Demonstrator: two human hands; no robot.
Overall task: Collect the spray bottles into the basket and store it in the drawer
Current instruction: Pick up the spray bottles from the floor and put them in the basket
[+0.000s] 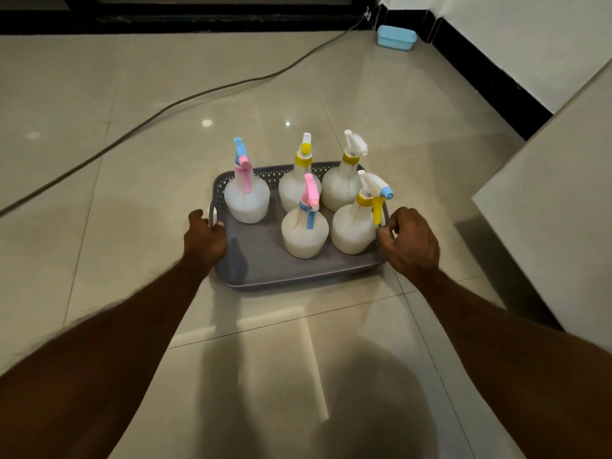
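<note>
A grey cable (132,127) runs across the tiled floor (99,226) from the left edge up toward the dark skirting at the top. The left hand (205,240) grips the left rim of the basket (265,266), its fingers (218,225) curled over the edge at the handle; the thumb is hidden behind the hand. The basket is grey with a lattice wall and sits flat on the floor.

Five spray bottles stand upright in it, all with cloudy white bodies and no label or writing that can be read. The far left bottle (246,200) has a pink trigger and a blue nozzle. The near middle bottle (304,233) has a pink head and a blue trigger. Behind it the far middle bottle (298,190) has a yellow collar and a white head. The far right bottle (341,187) has a white head on a yellow collar. The near right bottle (352,230) has a white head, a blue nozzle tip and a yellow trigger.

The right hand (412,243) is at the right rim, its fingers (385,230) curled in at the edge beside the near right bottle; the rim itself is covered there, so the hold cannot be made out clearly.

A blue box (395,36) lies by the far wall. A pale cabinet (563,193) is cut off at the right edge.
</note>
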